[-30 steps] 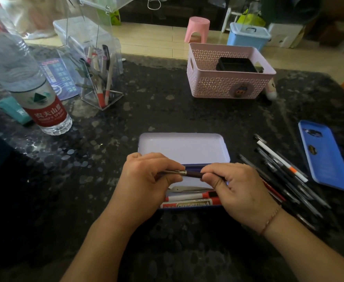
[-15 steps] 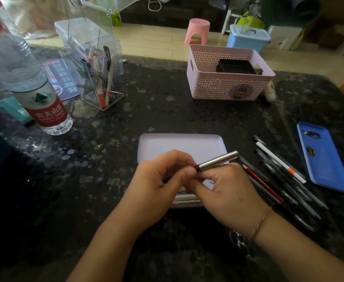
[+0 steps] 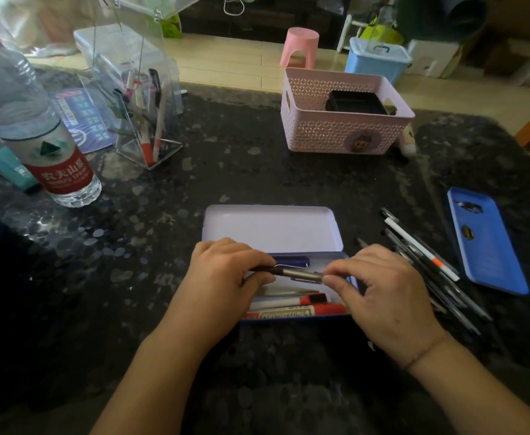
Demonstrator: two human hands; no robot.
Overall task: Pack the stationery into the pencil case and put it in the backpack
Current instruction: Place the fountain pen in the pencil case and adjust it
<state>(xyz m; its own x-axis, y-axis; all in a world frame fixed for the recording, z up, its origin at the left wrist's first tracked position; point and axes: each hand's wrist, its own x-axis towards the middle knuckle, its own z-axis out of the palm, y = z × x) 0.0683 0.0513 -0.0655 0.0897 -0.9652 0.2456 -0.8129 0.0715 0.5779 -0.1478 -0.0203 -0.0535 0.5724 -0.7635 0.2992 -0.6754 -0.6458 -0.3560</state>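
Note:
An open tin pencil case (image 3: 271,229) lies on the dark table, lid tipped back. Inside it I see a dark blue pen (image 3: 288,261), a red-capped marker (image 3: 295,310) and another red-and-white pen (image 3: 288,301). My left hand (image 3: 223,277) and my right hand (image 3: 383,290) hold one silver-and-dark pen (image 3: 298,274) level over the case, one hand at each end. A loose pile of pens (image 3: 423,265) lies to the right of the case. No backpack is in view.
A blue tray (image 3: 489,246) lies at the right edge. A pink basket (image 3: 336,133) with a black box stands behind. A water bottle (image 3: 38,127) and a clear pen holder (image 3: 144,120) stand at the left.
The pen was tilted up to the right between both hands half a second ago. Now it lies level over the open case and the hands have spread apart to its ends.

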